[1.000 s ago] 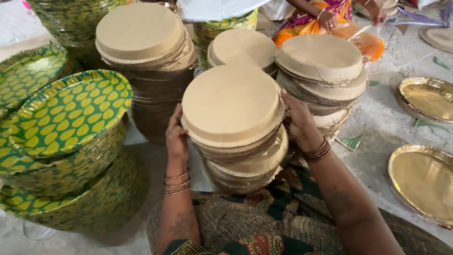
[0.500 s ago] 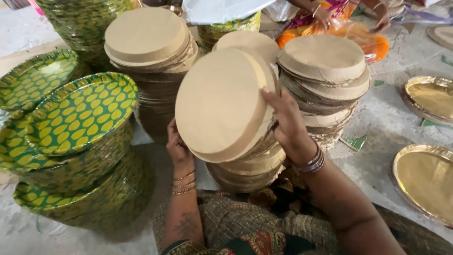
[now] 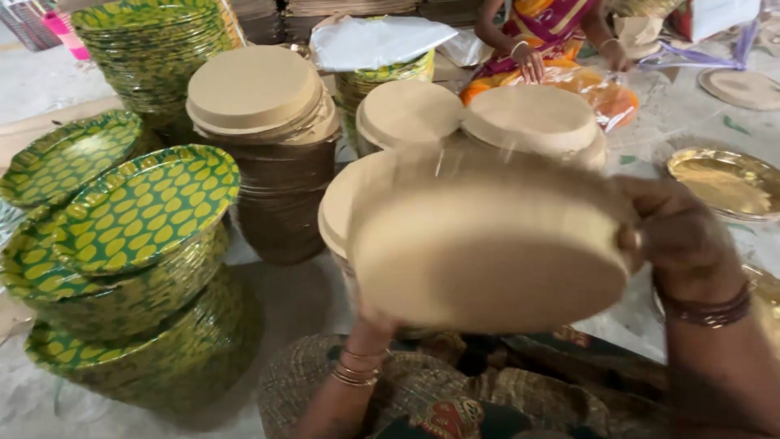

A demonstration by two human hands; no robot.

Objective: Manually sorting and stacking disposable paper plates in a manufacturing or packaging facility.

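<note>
Plate bundle: a thick batch of round, plain tan paper plates, undersides outward, held lifted and tilted in front of the chest, above the lap. Motion blur softens its outline; single plates cannot be counted. The flat circular face is turned toward the camera, the stacked edges showing as a pale band along the top.

Right hand: closed over the bundle's right edge, fingers wrapped round the rim, bangles at the wrist. The grip at the edge appears suited to keeping the loose plates pressed together.

Left hand: placed under the lower left edge, largely hidden behind the bundle; whether the fingers are spread or curled cannot be told. It is judged to bear the weight from below. Gold bangles are seen on the wrist.

Tan stack: directly behind the bundle, partly covered by it.

Further tan stacks: set upside down in tall columns behind, close together.

Green plates: yellow-patterned, piled in leaning stacks at the left.

Gold plates: laid singly on the floor at the right.

Second person: seated beyond the stacks, hands on an orange bag.
</note>
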